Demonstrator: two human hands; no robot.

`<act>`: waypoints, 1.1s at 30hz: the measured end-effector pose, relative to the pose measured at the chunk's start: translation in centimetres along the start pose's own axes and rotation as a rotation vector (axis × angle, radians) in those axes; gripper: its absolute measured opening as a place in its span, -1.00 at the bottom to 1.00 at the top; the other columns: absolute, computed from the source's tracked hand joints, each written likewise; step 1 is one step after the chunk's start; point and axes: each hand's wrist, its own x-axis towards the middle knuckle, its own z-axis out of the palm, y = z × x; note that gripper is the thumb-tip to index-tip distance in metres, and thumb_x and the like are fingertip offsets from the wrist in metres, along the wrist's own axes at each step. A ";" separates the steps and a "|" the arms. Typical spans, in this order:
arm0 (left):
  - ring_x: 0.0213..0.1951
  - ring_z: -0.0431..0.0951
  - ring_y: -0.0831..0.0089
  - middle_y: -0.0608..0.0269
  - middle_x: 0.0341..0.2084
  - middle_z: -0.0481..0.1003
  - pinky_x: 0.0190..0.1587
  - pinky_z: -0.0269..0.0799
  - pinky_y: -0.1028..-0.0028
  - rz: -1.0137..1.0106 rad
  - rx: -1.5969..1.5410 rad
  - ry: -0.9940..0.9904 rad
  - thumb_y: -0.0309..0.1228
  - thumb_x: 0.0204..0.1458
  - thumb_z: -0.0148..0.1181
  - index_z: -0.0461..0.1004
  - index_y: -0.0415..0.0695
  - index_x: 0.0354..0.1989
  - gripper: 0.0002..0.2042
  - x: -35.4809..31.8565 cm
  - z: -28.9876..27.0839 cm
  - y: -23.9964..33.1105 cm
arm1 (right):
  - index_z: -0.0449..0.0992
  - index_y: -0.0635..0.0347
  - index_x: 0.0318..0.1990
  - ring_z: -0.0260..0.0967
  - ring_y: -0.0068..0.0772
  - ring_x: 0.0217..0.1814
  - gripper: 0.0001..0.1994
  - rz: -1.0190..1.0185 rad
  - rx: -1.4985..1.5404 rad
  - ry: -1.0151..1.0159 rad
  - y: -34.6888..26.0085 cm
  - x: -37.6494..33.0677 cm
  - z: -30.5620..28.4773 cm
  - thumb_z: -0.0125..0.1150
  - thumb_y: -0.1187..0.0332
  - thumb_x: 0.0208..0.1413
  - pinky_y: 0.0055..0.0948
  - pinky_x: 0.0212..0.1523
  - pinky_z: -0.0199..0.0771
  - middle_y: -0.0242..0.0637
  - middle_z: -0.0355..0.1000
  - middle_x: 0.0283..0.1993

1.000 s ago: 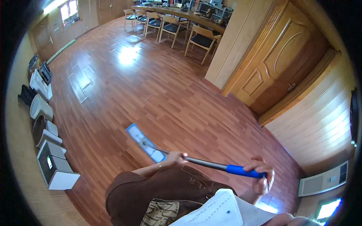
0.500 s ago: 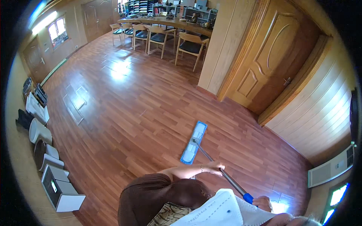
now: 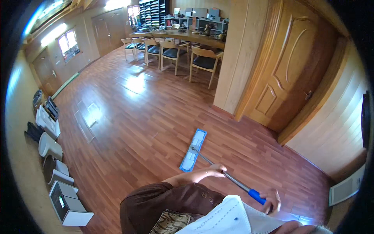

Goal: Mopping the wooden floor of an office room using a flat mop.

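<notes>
Head view: left fingers [image 3: 220,167] clasp, right fingers [image 3: 270,194] loosely curl around, a flat mop [image 3: 190,156] (white, blue-edged).

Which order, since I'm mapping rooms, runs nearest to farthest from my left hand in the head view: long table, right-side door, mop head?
1. Mop head: on the floor, ahead-left.
2. Right-side door: ahead, right.
3. Long table: at the far end.

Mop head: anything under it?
Brown plank floor shows all around the blue-edged mop head. The patch directly beneath is covered, so whatever lies there, or the pad's underside, can't be seen.
</notes>
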 end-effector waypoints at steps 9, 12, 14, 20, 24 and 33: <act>-0.64 0.21 0.43 0.06 -0.75 0.28 -0.53 0.18 0.32 -0.430 0.081 0.441 -0.32 -0.15 0.29 0.31 -0.14 -0.67 -0.72 -13.6 -10.3 -11.3 | 0.54 0.22 -0.41 0.50 -0.17 -0.37 -0.87 0.050 0.671 -0.575 7.6 3.8 16.5 0.31 0.43 -0.16 -0.21 -0.32 0.51 -0.18 0.51 -0.40; -0.62 0.17 0.55 0.20 -0.79 0.20 -0.55 0.14 0.35 -0.348 -0.077 0.563 -0.40 -0.17 0.29 0.31 -0.14 -0.69 -0.75 -17.9 -13.2 -12.0 | 0.55 0.18 -0.41 0.52 -0.16 -0.31 -0.87 0.052 0.812 -0.679 9.2 3.2 21.0 0.34 0.42 -0.17 -0.20 -0.28 0.49 -0.22 0.52 -0.38; -0.61 0.18 0.58 0.24 -0.79 0.22 -0.56 0.13 0.37 -0.458 0.032 0.612 -0.44 -0.18 0.25 0.32 -0.14 -0.68 -0.79 -21.7 -13.6 -13.6 | 0.55 0.17 -0.38 0.53 -0.16 -0.27 -0.85 0.082 0.867 -0.728 9.5 3.3 23.7 0.35 0.48 -0.18 -0.21 -0.24 0.48 -0.24 0.52 -0.37; -0.57 0.40 0.44 0.16 -0.73 0.38 -0.50 0.28 0.30 -0.920 0.084 0.697 -0.44 -0.19 0.17 0.48 -0.13 -0.61 -0.93 -31.5 -14.6 -14.6 | 0.55 0.25 -0.28 0.47 -0.14 -0.07 -0.85 0.448 1.074 -0.854 11.1 0.2 31.2 0.26 0.58 -0.06 -0.21 -0.04 0.43 -0.19 0.54 -0.23; -0.37 0.52 -0.01 -0.07 -0.52 0.51 -0.34 0.37 0.14 -1.131 0.238 0.766 -0.40 -0.17 0.17 0.52 -0.18 -0.53 -0.89 -37.4 -16.0 -14.3 | 0.51 0.24 -0.12 0.38 -0.18 0.09 -0.81 0.630 1.242 -1.006 11.3 -0.2 37.4 0.18 0.53 0.10 -0.21 0.13 0.33 -0.15 0.49 -0.07; -0.39 0.42 -0.04 -0.11 -0.54 0.45 -0.33 0.30 0.11 -1.423 0.437 1.331 -0.34 -0.19 0.36 0.41 -0.24 -0.51 -0.74 -48.8 -16.5 -16.8 | 0.47 0.11 -0.25 0.11 -0.17 0.34 -0.88 0.817 1.380 -1.493 10.1 -6.1 53.7 0.26 0.36 0.10 -0.11 0.35 -0.01 -0.26 0.43 -0.02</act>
